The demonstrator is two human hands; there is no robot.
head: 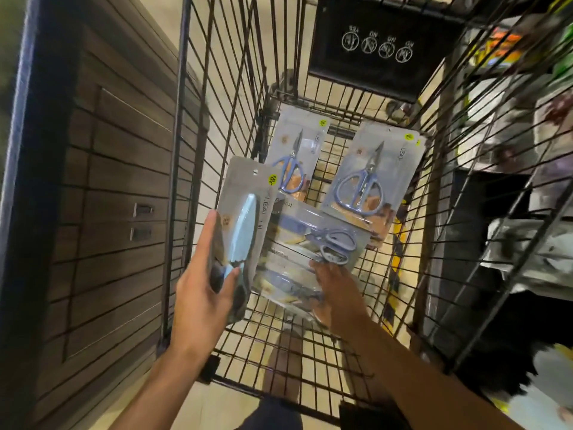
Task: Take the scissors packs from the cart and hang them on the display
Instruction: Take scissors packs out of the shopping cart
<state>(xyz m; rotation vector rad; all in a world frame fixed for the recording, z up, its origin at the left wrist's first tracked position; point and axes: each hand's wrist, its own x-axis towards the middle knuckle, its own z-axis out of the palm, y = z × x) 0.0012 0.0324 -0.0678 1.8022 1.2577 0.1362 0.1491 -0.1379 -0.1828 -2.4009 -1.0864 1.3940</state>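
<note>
Gathering packs from the cart (186,150)

Left hand (201,283) grips one pack (245,218) upright; right hand (338,287), fingers spread, presses the crosswise pack (310,240) directly ahead.

Cart (217,119): black wire grid. Black panel (381,48) at cart's far end, four white round pictograms in row. Scissors packs on cart floor: pale grey cards, lavender-blue handles, orange-tan print at lower part, yellow round sticker at top corner; far-left pack (294,156), far-right pack (372,178), near clear-fronted pack (313,243). Pack (245,218) at cart's left wall: grey card, light-blue blade cover, yellow sticker. Wall (108,197) left of cart: dark brown, horizontal lines. Floor under cart: beige.
</note>
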